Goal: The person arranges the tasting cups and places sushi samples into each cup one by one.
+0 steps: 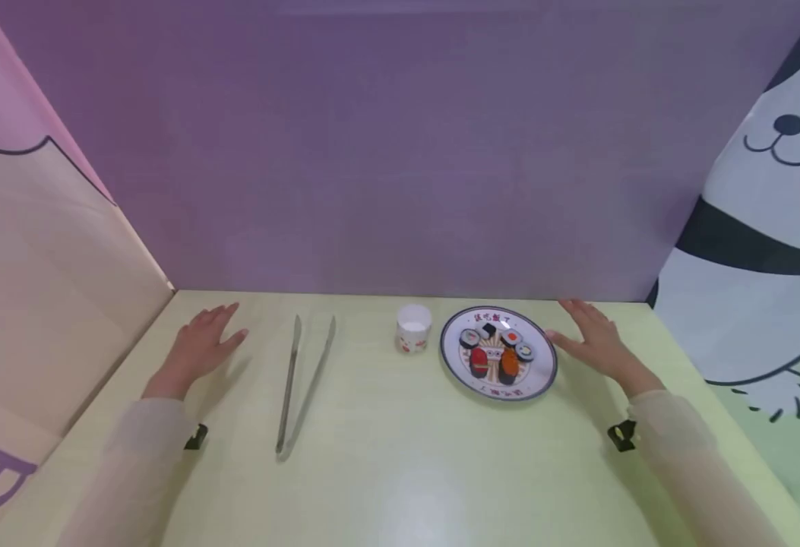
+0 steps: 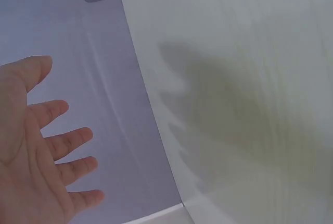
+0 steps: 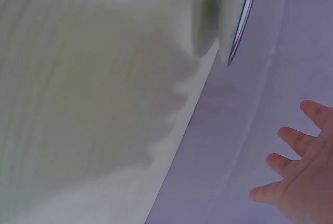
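My left hand (image 1: 197,346) is held above the table's left side, fingers spread and nothing in it; the left wrist view shows the palm (image 2: 31,177). To its right lie metal tongs (image 1: 289,395), their arms apart and tips toward the back. A small white cup (image 1: 414,328) with a red pattern stands mid-table. Right of it, a round plate (image 1: 457,380) with a blue rim bears several sushi pieces, among them a red-topped one (image 1: 479,363) and an orange-topped one (image 1: 509,365). My right hand (image 1: 594,340), fingers extended and holding nothing, is beside the plate's right edge; whether it touches is unclear.
The pale yellow table (image 1: 372,471) meets a purple backdrop (image 1: 400,152) at its far edge. A printed panel (image 1: 23,266) borders the left side, and a panel with a cartoon animal (image 1: 769,319) borders the right.
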The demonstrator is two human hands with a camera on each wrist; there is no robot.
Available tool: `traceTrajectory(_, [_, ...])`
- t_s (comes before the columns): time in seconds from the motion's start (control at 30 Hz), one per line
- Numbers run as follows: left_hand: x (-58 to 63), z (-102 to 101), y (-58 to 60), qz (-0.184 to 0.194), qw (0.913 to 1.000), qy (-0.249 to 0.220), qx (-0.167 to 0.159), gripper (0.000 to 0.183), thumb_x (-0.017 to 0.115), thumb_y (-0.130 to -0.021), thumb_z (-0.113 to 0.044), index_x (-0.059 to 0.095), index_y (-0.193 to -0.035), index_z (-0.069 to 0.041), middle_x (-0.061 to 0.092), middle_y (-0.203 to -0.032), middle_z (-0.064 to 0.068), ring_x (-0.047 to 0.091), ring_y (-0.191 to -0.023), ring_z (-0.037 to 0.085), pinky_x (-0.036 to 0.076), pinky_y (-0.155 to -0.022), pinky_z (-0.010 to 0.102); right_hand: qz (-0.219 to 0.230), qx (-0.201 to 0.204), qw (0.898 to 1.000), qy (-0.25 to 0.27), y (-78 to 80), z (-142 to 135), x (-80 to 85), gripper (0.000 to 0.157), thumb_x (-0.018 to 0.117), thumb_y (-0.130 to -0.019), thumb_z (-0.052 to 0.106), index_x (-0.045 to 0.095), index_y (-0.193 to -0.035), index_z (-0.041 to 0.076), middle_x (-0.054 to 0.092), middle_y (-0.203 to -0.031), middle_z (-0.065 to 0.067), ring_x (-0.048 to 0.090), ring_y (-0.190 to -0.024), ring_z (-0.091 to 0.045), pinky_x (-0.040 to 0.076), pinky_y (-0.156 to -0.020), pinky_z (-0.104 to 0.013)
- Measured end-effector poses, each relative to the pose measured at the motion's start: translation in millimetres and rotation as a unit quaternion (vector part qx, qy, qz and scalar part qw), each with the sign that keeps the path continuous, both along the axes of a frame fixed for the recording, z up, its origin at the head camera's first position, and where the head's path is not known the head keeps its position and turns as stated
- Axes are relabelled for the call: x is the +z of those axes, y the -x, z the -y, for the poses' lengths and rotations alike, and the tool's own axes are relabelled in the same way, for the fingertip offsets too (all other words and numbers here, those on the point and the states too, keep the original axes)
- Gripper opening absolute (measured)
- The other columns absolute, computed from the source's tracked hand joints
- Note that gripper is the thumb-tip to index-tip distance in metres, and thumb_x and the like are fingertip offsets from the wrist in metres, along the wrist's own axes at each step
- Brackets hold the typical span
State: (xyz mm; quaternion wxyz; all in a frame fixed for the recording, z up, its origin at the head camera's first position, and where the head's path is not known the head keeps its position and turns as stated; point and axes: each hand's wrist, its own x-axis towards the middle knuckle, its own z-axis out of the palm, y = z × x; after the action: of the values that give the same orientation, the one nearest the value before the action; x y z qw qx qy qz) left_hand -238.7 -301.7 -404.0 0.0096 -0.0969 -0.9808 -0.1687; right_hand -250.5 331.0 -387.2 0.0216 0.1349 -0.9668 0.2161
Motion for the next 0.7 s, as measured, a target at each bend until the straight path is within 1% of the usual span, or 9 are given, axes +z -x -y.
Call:
traceTrajectory(0.07, [-0.1, -2.3, -1.4, -0.007, 0.9999, -0.009, -0.001, 0.067, 0.036, -0.1, -0.045, 0.022, -0.146, 0.002, 0.023, -0.145, 0.035, 0.019, -0.131, 0.055, 0.014, -0.102, 0.068, 0.003, 0.007, 1.0, 0.012, -0.9, 6.1, 0.6, 0.078, 0.054, -0.093, 0.043, 0.02, -0.146, -0.004, 0.015, -0.148, -0.034, 0.011, -0.135, -0.053, 0.006, -0.103, -0.069])
traceTrajectory(0.17, [1.3, -6.9, -1.6, -0.013, 0.9997, -0.021, -0.002, 0.067, 0.036, -0.1, -0.044, 0.022, -0.146, 0.002, 0.025, -0.145, 0.034, 0.021, -0.131, 0.053, 0.016, -0.103, 0.065, 0.021, 0.014, 0.999, 0.035, -1.1, 17.1, 2.9, 0.08, 0.055, -0.093, 0.04, 0.017, -0.147, -0.003, 0.012, -0.149, -0.033, 0.008, -0.136, -0.052, 0.007, -0.105, -0.067])
traceTrajectory(0.3, [5.2, -17.3, -2.8, -0.023, 0.9994, -0.024, -0.006, 0.065, 0.038, -0.1, -0.041, 0.023, -0.146, 0.003, 0.027, -0.144, 0.033, 0.024, -0.131, 0.051, 0.017, -0.105, 0.062, 0.041, 0.035, 0.996, 0.068, -2.8, 32.8, 7.1, 0.081, 0.057, -0.092, 0.038, 0.014, -0.149, 0.0, 0.009, -0.151, -0.03, 0.006, -0.137, -0.05, 0.008, -0.104, -0.069])
traceTrajectory(0.37, [7.5, -23.6, -3.8, -0.031, 0.9992, -0.025, -0.007, 0.065, 0.039, -0.1, -0.04, 0.024, -0.146, 0.003, 0.029, -0.144, 0.033, 0.025, -0.131, 0.05, 0.018, -0.106, 0.061, 0.041, 0.049, 0.994, 0.084, -3.2, 39.9, 8.4, 0.08, 0.059, -0.092, 0.036, 0.015, -0.149, 0.0, 0.01, -0.152, -0.029, 0.006, -0.138, -0.049, 0.008, -0.103, -0.069])
traceTrajectory(0.47, [11.6, -32.9, -4.1, -0.036, 0.9987, -0.033, -0.012, 0.064, 0.039, -0.1, -0.04, 0.024, -0.146, 0.003, 0.029, -0.144, 0.031, 0.026, -0.131, 0.049, 0.019, -0.106, 0.06, 0.045, 0.058, 0.993, 0.097, -1.7, 51.0, 9.7, 0.08, 0.06, -0.091, 0.035, 0.015, -0.149, 0.003, 0.01, -0.153, -0.026, 0.007, -0.138, -0.047, 0.009, -0.103, -0.069])
traceTrajectory(0.57, [13.1, -41.8, -3.0, -0.036, 0.9981, -0.046, -0.022, 0.064, 0.039, -0.1, -0.039, 0.024, -0.146, 0.003, 0.029, -0.145, 0.03, 0.026, -0.132, 0.048, 0.02, -0.107, 0.059, 0.048, 0.061, 0.992, 0.104, 0.4, 62.8, 8.1, 0.078, 0.06, -0.091, 0.033, 0.016, -0.15, 0.006, 0.009, -0.154, -0.023, 0.006, -0.14, -0.045, 0.01, -0.104, -0.069])
traceTrajectory(0.7, [10.1, -51.7, -3.1, -0.023, 0.9972, -0.064, -0.03, 0.064, 0.04, -0.1, -0.039, 0.024, -0.146, 0.002, 0.028, -0.147, 0.028, 0.025, -0.133, 0.047, 0.019, -0.107, 0.059, 0.049, 0.069, 0.99, 0.112, 1.8, 77.9, 3.7, 0.078, 0.061, -0.091, 0.033, 0.016, -0.151, 0.01, 0.01, -0.155, -0.02, 0.006, -0.141, -0.043, 0.011, -0.104, -0.069])
